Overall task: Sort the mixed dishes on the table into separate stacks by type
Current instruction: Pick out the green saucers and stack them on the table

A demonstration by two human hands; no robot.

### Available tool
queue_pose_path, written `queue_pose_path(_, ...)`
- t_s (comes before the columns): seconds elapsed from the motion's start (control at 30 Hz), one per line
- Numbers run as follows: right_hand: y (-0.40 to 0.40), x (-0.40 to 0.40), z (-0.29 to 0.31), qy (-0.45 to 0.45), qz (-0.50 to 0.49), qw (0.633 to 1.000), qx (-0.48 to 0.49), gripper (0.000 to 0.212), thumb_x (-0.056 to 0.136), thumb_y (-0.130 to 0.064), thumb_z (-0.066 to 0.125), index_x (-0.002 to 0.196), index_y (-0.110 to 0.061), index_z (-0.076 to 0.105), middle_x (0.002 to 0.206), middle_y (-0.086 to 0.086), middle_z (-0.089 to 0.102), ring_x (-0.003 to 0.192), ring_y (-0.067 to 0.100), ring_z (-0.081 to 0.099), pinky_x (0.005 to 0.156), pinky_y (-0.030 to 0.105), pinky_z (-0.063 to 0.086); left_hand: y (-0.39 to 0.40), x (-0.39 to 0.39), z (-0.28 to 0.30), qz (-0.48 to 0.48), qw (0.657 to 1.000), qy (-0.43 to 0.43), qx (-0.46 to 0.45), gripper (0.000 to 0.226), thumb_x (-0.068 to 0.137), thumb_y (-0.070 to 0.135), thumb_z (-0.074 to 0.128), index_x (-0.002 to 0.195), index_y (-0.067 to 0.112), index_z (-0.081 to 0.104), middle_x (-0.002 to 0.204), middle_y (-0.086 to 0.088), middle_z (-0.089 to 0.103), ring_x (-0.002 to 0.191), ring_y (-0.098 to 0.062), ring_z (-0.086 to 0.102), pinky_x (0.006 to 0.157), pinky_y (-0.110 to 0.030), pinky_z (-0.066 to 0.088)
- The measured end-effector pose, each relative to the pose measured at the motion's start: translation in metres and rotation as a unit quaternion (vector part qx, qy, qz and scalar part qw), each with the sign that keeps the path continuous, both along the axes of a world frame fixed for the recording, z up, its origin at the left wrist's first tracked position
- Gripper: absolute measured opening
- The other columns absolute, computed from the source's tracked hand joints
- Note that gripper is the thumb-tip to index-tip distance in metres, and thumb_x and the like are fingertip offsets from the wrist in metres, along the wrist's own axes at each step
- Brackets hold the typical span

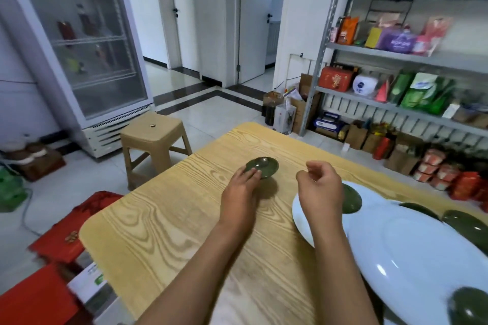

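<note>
— Where is the small green saucer (262, 166)?

— Out on the bare wood-grain tabletop (169, 232), toward the far edge, well apart from the other dishes. The left hand (241, 187) reaches to it, fingertips on its near rim; whether the fingers curl under that rim I cannot tell.

— And the right hand (320, 190)?

— It hangs over the tabletop, fingers loosely curled, holding nothing. It sits above the left edge of a white plate (301, 214).

— What else is in the mixed pile?

— A larger white plate (412, 258) lies nearer and to the right, overlapping the first one. A dark green saucer (352, 199) rests on the smaller white plate, just right of the right hand. Two more green dishes (464, 224) show past the far rim of the large plate, and another green dish (468, 306) sits at its near edge, in the bottom right corner.

— And around the tabletop?

— A tan plastic stool (154, 140) stands on the tiled floor beyond the far-left corner. Behind it is a glass-door refrigerator (81, 42) with bottles on its shelves. To the right, a metal shelving rack (396, 55) carries packaged goods, with bags and boxes on the floor below. Red boxes (68, 232) lie on the floor at the left.
</note>
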State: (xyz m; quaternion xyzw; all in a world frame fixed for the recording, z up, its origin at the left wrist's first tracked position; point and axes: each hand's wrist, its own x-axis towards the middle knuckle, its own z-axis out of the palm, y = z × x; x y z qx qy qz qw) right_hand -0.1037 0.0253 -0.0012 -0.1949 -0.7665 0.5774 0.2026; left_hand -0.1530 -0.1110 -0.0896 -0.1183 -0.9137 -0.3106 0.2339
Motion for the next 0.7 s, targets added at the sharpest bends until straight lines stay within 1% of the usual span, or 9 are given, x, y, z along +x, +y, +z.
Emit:
queue_pose_path(0.13,0.015,-0.014,-0.006,-0.013,-0.038,0.996,0.081,0.027,0.089,-0.013,0.058,0.114,-0.020,0.063,0.118,-0.004,0.063,0.092,0.012,0.052,0.082,0.023,0.037,0.012,-0.027,-0.002,0.004,0.998,-0.038,-0.057,0.046,0.085,-0.001,0.055,0.129,0.012,0.060,0.136,-0.009,0.056,0.137,-0.031,0.036,0.108,-0.034,0.035)
queue_pose_path(0.23,0.025,-0.022,-0.007,-0.014,-0.065,0.986,0.156,0.026,0.089,-0.017,0.058,0.111,-0.028,0.063,0.111,-0.007,0.063,0.106,0.020,0.057,0.079,0.025,0.033,0.013,-0.038,-0.010,0.018,0.995,-0.059,-0.076,0.043,0.090,-0.001,0.050,0.130,0.013,0.059,0.143,-0.012,0.048,0.142,-0.030,0.028,0.110,-0.034,0.030)
queue_pose_path(0.27,0.029,-0.023,-0.009,-0.023,-0.067,0.981,0.179,0.027,0.089,-0.016,0.058,0.113,-0.027,0.063,0.110,-0.007,0.060,0.114,0.020,0.054,0.082,0.025,0.034,0.012,-0.042,-0.013,0.027,0.994,-0.068,-0.076,0.043,0.092,0.001,0.049,0.132,0.014,0.057,0.145,-0.012,0.046,0.142,-0.030,0.027,0.112,-0.033,0.027)
queue_pose_path(0.33,0.036,-0.025,-0.016,-0.066,-0.057,0.974,0.211,0.032,0.090,-0.014,0.057,0.121,-0.019,0.061,0.121,-0.002,0.057,0.127,0.020,0.045,0.094,0.030,0.037,0.008,-0.047,-0.019,0.044,0.993,-0.088,-0.067,0.041,0.096,0.006,0.046,0.134,0.017,0.054,0.147,-0.011,0.043,0.142,-0.029,0.027,0.113,-0.031,0.024)
queue_pose_path(0.4,0.044,-0.027,-0.021,-0.135,-0.052,0.960,0.238,0.034,0.089,-0.012,0.056,0.123,-0.007,0.059,0.129,0.009,0.056,0.130,0.026,0.041,0.102,0.039,0.039,0.009,-0.051,-0.024,0.052,0.992,-0.098,-0.064,0.039,0.099,0.010,0.045,0.136,0.018,0.052,0.149,-0.010,0.041,0.142,-0.029,0.027,0.112,-0.032,0.025)
queue_pose_path(0.47,0.045,-0.029,-0.021,-0.178,-0.054,0.953,0.239,0.025,0.086,-0.010,0.053,0.110,-0.005,0.061,0.120,0.014,0.057,0.120,0.031,0.047,0.098,0.043,0.044,0.005,-0.050,-0.020,0.050,0.992,-0.101,-0.054,0.040,0.100,0.015,0.043,0.139,0.019,0.049,0.152,-0.009,0.036,0.143,-0.029,0.024,0.113,-0.034,0.023)
queue_pose_path(0.53,0.048,-0.031,-0.024,-0.200,-0.057,0.949,0.238,0.005,0.084,-0.015,0.056,0.085,-0.010,0.057,0.107,0.012,0.058,0.107,0.030,0.051,0.094,0.044,0.048,0.009,-0.049,-0.016,0.046,0.993,-0.101,-0.045,0.043,0.100,0.017,0.042,0.143,0.019,0.043,0.155,-0.008,0.030,0.144,-0.029,0.019,0.115,-0.034,0.018)
queue_pose_path(0.63,0.047,-0.034,-0.025,-0.228,-0.059,0.940,0.246,0.019,0.086,-0.029,0.065,0.084,-0.013,0.057,0.119,0.012,0.059,0.121,0.033,0.048,0.100,0.045,0.044,0.013,-0.044,-0.012,0.047,0.996,-0.069,-0.039,0.049,0.098,0.016,0.045,0.146,0.019,0.038,0.156,-0.005,0.028,0.145,-0.027,0.017,0.116,-0.035,0.014)
queue_pose_path(0.7,0.046,-0.032,-0.023,-0.237,-0.073,0.935,0.253,0.019,0.085,-0.025,0.063,0.077,-0.016,0.049,0.124,0.013,0.058,0.127,0.035,0.044,0.103,0.046,0.041,0.015,-0.040,-0.012,0.034,0.997,-0.047,-0.051,0.051,0.095,0.016,0.049,0.145,0.019,0.039,0.155,-0.004,0.030,0.144,-0.025,0.019,0.116,-0.037,0.016)
